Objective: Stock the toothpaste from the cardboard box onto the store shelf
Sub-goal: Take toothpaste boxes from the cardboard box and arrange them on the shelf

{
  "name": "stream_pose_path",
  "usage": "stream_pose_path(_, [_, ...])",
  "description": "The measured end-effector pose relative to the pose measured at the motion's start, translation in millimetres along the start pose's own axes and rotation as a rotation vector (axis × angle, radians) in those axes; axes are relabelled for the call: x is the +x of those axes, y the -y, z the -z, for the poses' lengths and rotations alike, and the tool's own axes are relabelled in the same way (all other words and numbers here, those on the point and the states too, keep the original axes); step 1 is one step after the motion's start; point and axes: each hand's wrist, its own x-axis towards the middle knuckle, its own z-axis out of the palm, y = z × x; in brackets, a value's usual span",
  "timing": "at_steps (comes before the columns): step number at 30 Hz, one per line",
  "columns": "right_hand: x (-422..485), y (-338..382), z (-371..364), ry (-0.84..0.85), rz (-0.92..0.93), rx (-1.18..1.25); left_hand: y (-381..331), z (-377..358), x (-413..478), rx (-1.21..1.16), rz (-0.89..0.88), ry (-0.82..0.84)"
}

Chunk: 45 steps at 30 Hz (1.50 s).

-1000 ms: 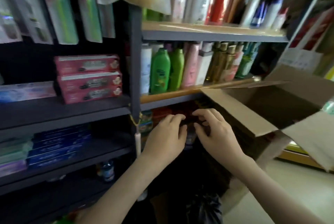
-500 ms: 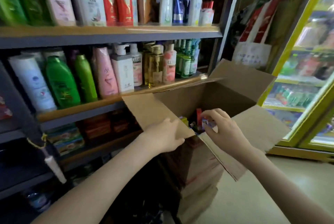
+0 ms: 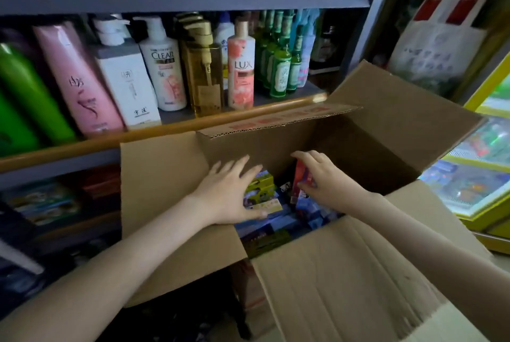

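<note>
Toothpaste packs (image 3: 278, 224) lie inside cardboard box (image 3: 386, 148). My left hand (image 3: 229, 192) came off box flap (image 3: 165, 190), now flat, fingers spread, on green packs (image 3: 260, 180). My right hand (image 3: 328, 181) went deeper in box, pinches red pack (image 3: 300, 173) standing up. Store shelf (image 3: 55, 170) left of box, waiting. Next pack coming out, I think.

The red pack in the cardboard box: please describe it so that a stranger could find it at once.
Look into the open cardboard box in front of the store shelf. Inside it, the right hand grips the red pack. It alone is red and stands on end, higher than the green packs and blue packs beside it.
</note>
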Motion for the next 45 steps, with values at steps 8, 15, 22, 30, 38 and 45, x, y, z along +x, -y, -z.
stream_pose_path(8, [37,-39,-16,0.193,0.341,-0.125,-53,-18,-4,-0.015,0.053,0.114])
stream_pose_path(15, [49,-77,-26,0.279,0.602,-0.202,-85,-21,2,-0.112,0.262,0.113])
stream_pose_path(22, [79,-81,-26,0.370,0.593,-0.172,-78,-20,19,-0.046,0.336,0.231])
stream_pose_path(30, [116,-80,-5,0.010,0.386,-0.079,-12,18,54,0.080,0.449,-0.156])
stream_pose_path(38, [143,-81,-19,0.023,0.376,-0.103,32,16,93,0.305,0.399,-0.123])
stream_pose_path(45, [154,-86,-25,0.077,0.385,-0.134,52,-1,107,0.425,0.405,-0.146])
